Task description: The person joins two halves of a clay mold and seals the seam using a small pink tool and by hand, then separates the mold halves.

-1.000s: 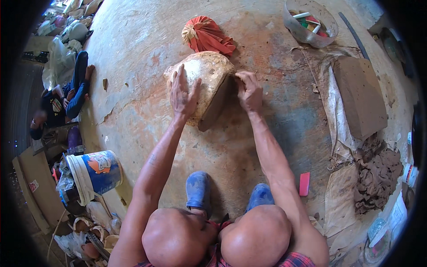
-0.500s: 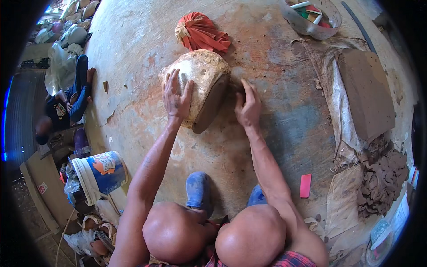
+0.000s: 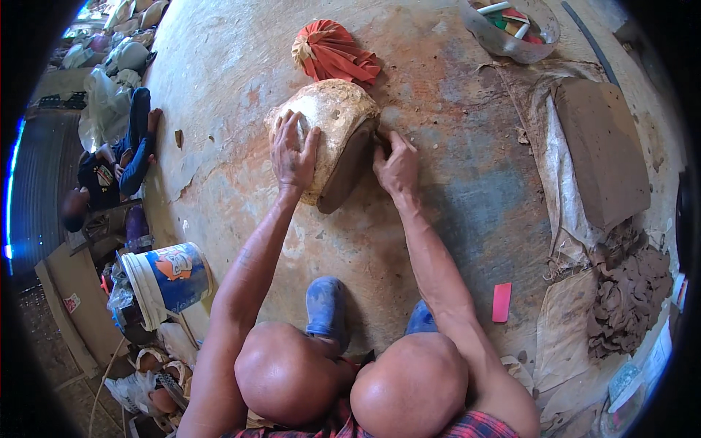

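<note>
A rounded, pale tan block like a plaster mould (image 3: 337, 109) stands tilted on the floor in front of me. Dark brown clay (image 3: 349, 169) fills its right-hand face. Flat against the top of the block, my left hand (image 3: 293, 157) rests with its fingers spread. My right hand (image 3: 398, 166) is at the clay's right edge, fingers bent and thumb closed toward them; the fingertips touch the clay and are partly hidden there. Just beyond the block lies a bundled red-orange cloth (image 3: 336, 52), gathered at a tan knot.
At right, a large clay slab (image 3: 602, 153) lies on sheeting beside a heap of soft clay (image 3: 629, 303). A clear basin (image 3: 511, 33) holds small items. A pink strip (image 3: 502, 302) lies on the floor. Left are a bucket (image 3: 171, 281) and a seated person (image 3: 109, 171).
My right hand has moved left, from beside the block onto the clay's edge, and its fingers have drawn together. My left hand stays on the block.
</note>
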Motion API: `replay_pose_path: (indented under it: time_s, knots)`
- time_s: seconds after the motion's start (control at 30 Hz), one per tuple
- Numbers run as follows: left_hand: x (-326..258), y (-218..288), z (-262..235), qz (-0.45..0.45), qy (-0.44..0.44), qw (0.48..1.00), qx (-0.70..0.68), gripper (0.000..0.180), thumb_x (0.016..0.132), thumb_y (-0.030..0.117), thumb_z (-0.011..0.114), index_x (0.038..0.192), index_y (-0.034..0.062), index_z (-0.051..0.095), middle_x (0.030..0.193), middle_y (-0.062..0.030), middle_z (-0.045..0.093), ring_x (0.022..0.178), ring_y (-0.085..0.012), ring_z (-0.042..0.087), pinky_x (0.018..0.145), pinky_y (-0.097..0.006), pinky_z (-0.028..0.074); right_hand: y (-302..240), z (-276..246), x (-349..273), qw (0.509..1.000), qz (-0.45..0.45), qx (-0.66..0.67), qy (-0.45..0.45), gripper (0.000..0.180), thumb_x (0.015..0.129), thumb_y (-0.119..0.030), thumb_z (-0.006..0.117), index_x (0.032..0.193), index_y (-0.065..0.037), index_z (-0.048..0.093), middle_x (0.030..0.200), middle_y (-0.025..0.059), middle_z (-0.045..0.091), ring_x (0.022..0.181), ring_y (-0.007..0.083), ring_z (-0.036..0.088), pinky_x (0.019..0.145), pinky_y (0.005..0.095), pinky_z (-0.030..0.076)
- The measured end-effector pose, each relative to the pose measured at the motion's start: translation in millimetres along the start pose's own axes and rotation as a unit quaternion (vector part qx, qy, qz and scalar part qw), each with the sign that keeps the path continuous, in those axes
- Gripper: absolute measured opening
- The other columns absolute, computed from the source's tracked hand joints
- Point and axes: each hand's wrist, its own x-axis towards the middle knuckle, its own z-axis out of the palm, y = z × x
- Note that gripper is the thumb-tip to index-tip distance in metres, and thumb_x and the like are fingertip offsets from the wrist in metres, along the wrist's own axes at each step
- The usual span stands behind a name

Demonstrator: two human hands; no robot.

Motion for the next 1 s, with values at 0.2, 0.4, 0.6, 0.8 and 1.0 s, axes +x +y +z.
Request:
replay_pose_path:
  time_s: [0.2,0.4,0.6,0.8,1.0]
  knots:
    - [-2,-5,-4,0.003,0.005,1.000,0.009,0.059,0.094,0.042,0.074,0.140,0.0072,0.064,0.153,-0.0213,0.056,0.150,-0.0416,0.042,0.123,-0.050,0.033,-6,-14,-43,0.994,-0.038,0.068,-0.079,0.028,0.079,-0.004,0.078,0.108,-0.004,0.078,0.104,0.0190,0.074,0.098,0.0372,0.074,0.089,0.0428,0.059]
    - [-2,0,-2,0.000,0.010,1.000,0.001,0.059,0.094,0.043,0.074,0.139,0.0060,0.065,0.152,-0.0219,0.058,0.148,-0.0420,0.044,0.123,-0.050,0.033,-7,-13,-32,0.994,-0.003,0.089,-0.056,0.043,0.082,0.004,0.071,0.125,-0.005,0.072,0.141,0.0183,0.062,0.129,0.0367,0.062,0.109,0.0398,0.051]
    - [-1,2,-3,0.007,0.009,1.000,0.008,0.058,0.094,0.043,0.074,0.138,0.0059,0.065,0.151,-0.0225,0.058,0.148,-0.0423,0.045,0.123,-0.050,0.034,-13,23,-42,0.995,0.081,0.062,0.003,0.049,0.090,0.000,0.065,0.139,-0.001,0.064,0.116,0.0194,0.078,0.113,0.0331,0.075,0.096,0.0411,0.058]
    - [-2,-3,-4,0.012,0.012,1.000,0.015,0.059,0.094,0.044,0.073,0.139,0.0057,0.065,0.151,-0.0226,0.058,0.147,-0.0423,0.045,0.123,-0.050,0.033,-16,-1,-54,0.975,0.136,0.147,-0.094,0.044,0.090,-0.004,0.071,0.133,0.004,0.067,0.119,0.0195,0.078,0.111,0.0264,0.076,0.096,0.0357,0.058]
    - [0,2,-1,0.007,0.013,1.000,0.008,0.060,0.094,0.045,0.073,0.138,0.0053,0.066,0.150,-0.0226,0.059,0.147,-0.0417,0.046,0.123,-0.050,0.034,-14,-12,-76,0.968,0.169,0.178,-0.053,0.037,0.087,-0.002,0.075,0.124,0.001,0.074,0.107,0.0180,0.080,0.097,0.0233,0.078,0.087,0.0350,0.060]
